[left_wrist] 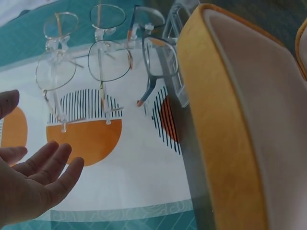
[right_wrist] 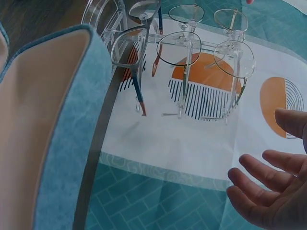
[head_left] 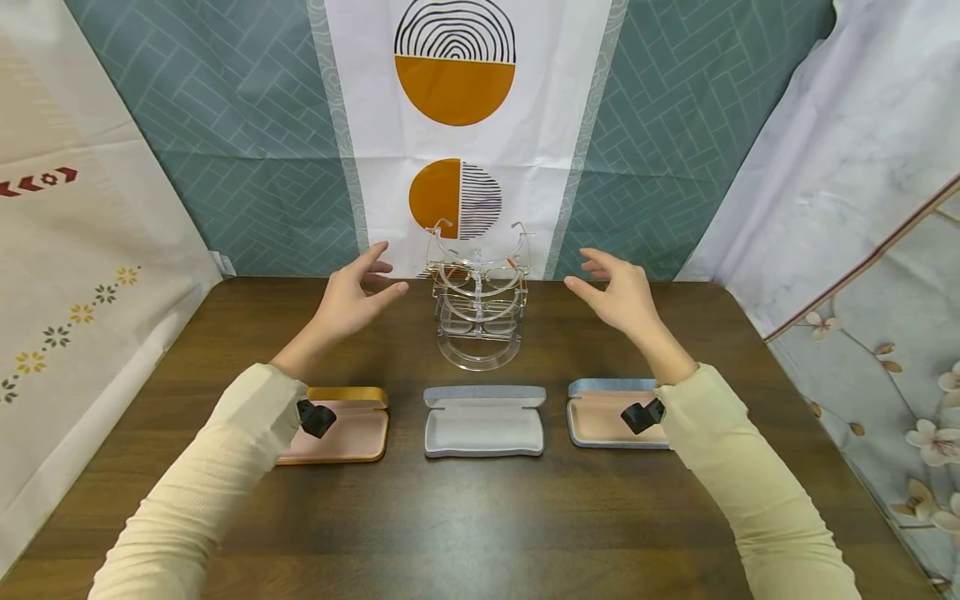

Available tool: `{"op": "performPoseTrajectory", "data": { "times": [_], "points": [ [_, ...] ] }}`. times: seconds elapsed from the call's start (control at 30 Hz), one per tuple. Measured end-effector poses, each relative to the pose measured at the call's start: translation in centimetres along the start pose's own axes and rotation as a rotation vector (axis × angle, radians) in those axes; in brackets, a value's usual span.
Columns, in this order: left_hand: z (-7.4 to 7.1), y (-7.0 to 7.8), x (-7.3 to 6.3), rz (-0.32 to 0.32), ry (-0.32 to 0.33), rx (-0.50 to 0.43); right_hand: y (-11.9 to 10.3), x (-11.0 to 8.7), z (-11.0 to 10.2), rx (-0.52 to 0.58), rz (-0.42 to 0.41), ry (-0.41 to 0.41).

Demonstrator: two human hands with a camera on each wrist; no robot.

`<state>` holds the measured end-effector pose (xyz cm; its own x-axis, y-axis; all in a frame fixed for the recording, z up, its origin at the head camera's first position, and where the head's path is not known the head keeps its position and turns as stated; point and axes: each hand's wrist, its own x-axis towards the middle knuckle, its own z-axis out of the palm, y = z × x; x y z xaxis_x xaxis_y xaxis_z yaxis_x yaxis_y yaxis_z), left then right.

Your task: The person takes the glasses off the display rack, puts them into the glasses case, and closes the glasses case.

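My left hand [head_left: 358, 292] is raised over the table to the left of a clear display stand [head_left: 480, 360], fingers relaxed and apart from it. On the opposite side, my right hand [head_left: 617, 290] hovers the same way, holding nothing. Several pairs of glasses hang on the stand in tiers; a thin round-framed pair [left_wrist: 109, 60] and a thicker blue-grey pair [right_wrist: 129, 47] show in the wrist views. Beneath my left forearm lies a yellow glasses case [head_left: 360, 429] with pink lining, lid up. A blue case [head_left: 600, 417] with peach lining lies under my right wrist, also lid up.
Between those two cases a grey glasses case [head_left: 484, 429] lies with its lid up. All stand on a dark wooden table [head_left: 480, 533]. Behind the stand hangs a patterned cloth [head_left: 285, 125], with more cloth [head_left: 840, 208] along both sides.
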<state>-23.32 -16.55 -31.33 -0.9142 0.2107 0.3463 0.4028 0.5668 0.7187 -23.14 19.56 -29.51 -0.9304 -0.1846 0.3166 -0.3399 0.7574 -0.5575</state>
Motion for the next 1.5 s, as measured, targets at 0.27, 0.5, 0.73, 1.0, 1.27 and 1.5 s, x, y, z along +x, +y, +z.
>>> {"op": "performPoseTrajectory", "data": {
  "times": [0.27, 0.5, 0.73, 1.0, 1.27, 1.5],
  "points": [
    [1.1, 0.0, 0.6, -0.035, 0.017, -0.102, -0.4, 0.6, 1.0, 0.091, 0.019, -0.01],
    [1.7, 0.0, 1.1, -0.114, 0.054, -0.177, -0.7, 1.2, 2.0, 0.162, 0.073, -0.013],
    [2.5, -0.3, 1.7, -0.191, 0.105, -0.346, -1.0, 1.8, 2.8, 0.231, 0.152, -0.022],
    [3.2, -0.2, 2.4, -0.225, 0.135, -0.429, -1.2, 2.6, 3.6, 0.307, 0.213, -0.014],
    [3.9, 0.2, 3.0, -0.242, 0.139, -0.442, -1.7, 3.0, 4.2, 0.53, 0.3, -0.023],
    [4.4, 0.5, 3.5, -0.266, 0.155, -0.506, -2.1, 3.4, 4.9, 0.646, 0.302, 0.004]
  ]
}}
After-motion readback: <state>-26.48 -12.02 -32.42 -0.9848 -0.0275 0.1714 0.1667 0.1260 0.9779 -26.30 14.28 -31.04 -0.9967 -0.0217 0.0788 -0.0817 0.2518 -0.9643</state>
